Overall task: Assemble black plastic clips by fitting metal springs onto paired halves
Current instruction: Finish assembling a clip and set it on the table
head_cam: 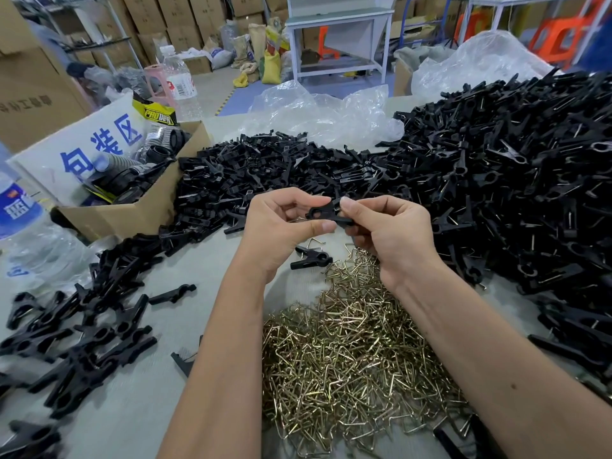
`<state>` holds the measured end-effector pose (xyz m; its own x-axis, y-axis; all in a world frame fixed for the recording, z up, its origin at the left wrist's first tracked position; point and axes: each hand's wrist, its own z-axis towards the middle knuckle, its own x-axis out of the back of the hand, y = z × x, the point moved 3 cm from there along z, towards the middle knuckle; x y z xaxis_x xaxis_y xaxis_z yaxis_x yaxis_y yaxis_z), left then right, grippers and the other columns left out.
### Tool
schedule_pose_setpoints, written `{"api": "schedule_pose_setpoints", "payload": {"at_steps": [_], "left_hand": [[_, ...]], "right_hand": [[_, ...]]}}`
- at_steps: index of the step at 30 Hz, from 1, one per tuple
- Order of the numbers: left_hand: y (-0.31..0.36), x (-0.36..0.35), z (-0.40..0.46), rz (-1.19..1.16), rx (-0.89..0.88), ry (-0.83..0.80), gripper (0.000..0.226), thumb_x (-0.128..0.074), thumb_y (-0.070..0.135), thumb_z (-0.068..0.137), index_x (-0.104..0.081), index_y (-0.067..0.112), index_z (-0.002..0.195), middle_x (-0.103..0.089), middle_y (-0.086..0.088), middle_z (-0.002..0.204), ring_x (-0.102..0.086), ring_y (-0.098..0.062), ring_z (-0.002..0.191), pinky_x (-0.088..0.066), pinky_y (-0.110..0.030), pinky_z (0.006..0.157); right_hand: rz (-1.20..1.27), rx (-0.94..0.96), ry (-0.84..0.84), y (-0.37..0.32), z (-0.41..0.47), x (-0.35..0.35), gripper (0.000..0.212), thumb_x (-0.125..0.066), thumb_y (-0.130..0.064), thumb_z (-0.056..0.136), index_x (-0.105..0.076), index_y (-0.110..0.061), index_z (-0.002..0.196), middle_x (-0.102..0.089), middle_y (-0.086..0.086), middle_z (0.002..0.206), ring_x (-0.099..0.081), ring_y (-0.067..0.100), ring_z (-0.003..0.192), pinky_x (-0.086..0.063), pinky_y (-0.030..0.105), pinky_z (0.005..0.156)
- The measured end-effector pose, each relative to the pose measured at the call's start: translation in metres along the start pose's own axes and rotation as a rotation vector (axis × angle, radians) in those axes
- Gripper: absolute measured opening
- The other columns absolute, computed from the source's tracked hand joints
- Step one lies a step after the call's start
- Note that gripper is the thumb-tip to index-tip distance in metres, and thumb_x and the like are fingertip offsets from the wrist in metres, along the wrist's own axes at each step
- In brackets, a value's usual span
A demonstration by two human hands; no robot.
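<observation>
Both hands meet above the table's middle, holding black clip halves [326, 212] between them. My left hand [281, 226] pinches the left end with thumb and fingers. My right hand [387, 236] pinches the right end from the other side. Whether a spring sits on the halves I cannot tell. A heap of brass-coloured metal springs [357, 352] lies under my forearms. One paired clip [311, 258] lies on the table just below my hands. Loose black halves [251, 177] are piled behind my hands.
A big mound of black clips with springs [516, 180] fills the right side. More black clips [86, 329] lie at the left. An open cardboard box [139, 207] with a blue-lettered sign stands at back left. Clear plastic bags [318, 111] lie behind the piles.
</observation>
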<state>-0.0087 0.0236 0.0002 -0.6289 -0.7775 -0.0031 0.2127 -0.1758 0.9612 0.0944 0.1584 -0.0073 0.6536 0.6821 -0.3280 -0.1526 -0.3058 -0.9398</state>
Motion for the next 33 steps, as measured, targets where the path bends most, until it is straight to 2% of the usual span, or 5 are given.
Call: {"api": "schedule_pose_setpoints", "payload": {"at_steps": [6,11,19,23,33], "left_hand": [[-0.001,0.004,0.000,-0.033,0.023,0.044,0.030,-0.092,0.006,0.062,-0.082,0.021,0.086,-0.075,-0.013,0.081,-0.064,-0.031,0.079,-0.049,-0.052,0.074],[0.002,0.007,0.000,-0.096,0.005,-0.002,0.032,-0.093,0.009,0.064,-0.083,0.024,0.090,-0.079,-0.006,0.089,-0.070,-0.021,0.084,-0.054,-0.039,0.079],[0.004,0.008,-0.001,-0.154,0.017,-0.038,0.032,-0.086,0.000,0.071,-0.071,0.018,0.093,-0.079,-0.013,0.103,-0.074,-0.021,0.084,-0.060,-0.030,0.071],[0.004,0.009,-0.002,-0.143,0.060,-0.034,0.024,-0.086,0.004,0.067,-0.078,0.023,0.078,-0.078,-0.017,0.099,-0.070,-0.024,0.082,-0.058,-0.037,0.080],[0.001,0.011,-0.003,-0.130,0.093,-0.051,0.028,-0.086,0.003,0.066,-0.083,0.016,0.090,-0.074,-0.021,0.097,-0.058,-0.039,0.096,-0.044,-0.055,0.093]], "right_hand": [[0.093,-0.049,-0.144,-0.004,-0.002,-0.003,0.011,-0.080,-0.014,0.086,-0.076,-0.004,0.082,-0.077,0.012,0.082,-0.068,0.016,0.062,-0.055,0.022,0.053],[0.315,-0.329,-0.322,-0.001,-0.005,-0.005,0.016,-0.082,-0.017,0.079,-0.075,-0.003,0.084,-0.069,0.009,0.079,-0.066,0.011,0.062,-0.053,0.014,0.050],[0.333,-0.407,-0.657,0.004,-0.005,-0.010,0.042,-0.065,-0.036,0.093,-0.069,-0.017,0.130,-0.072,0.013,0.085,-0.067,0.010,0.058,-0.051,0.013,0.042],[0.405,-0.409,-0.716,0.004,-0.005,-0.007,0.037,-0.059,-0.026,0.097,-0.072,-0.017,0.130,-0.072,0.017,0.089,-0.067,0.009,0.060,-0.054,0.013,0.046],[0.586,-0.524,-0.698,0.004,0.001,-0.001,0.036,-0.054,-0.013,0.098,-0.071,-0.007,0.129,-0.055,0.010,0.078,-0.054,0.005,0.055,-0.049,0.012,0.041]]}}
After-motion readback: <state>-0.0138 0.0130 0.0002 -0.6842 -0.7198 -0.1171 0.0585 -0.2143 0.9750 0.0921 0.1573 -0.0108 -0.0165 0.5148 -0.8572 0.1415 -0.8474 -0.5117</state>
